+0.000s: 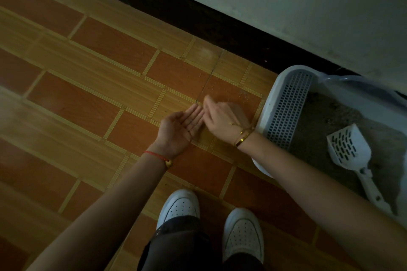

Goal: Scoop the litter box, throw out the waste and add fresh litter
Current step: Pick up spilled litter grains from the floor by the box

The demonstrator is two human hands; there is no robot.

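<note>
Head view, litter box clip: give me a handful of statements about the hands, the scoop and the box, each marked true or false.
1. The scoop lies on the litter inside the litter box, with no hand on it. True.
2. The left hand grips the scoop. False: it is held palm up with straight fingers above the floor, apart from the scoop.
3. The right hand is beside the left hand, outside the box. True.
4. The box holds no litter. False: grey litter covers its bottom.
5. Loose grains lie on the floor near the box. True.
6. The person is barefoot. False: white shoes are on both feet.
</note>
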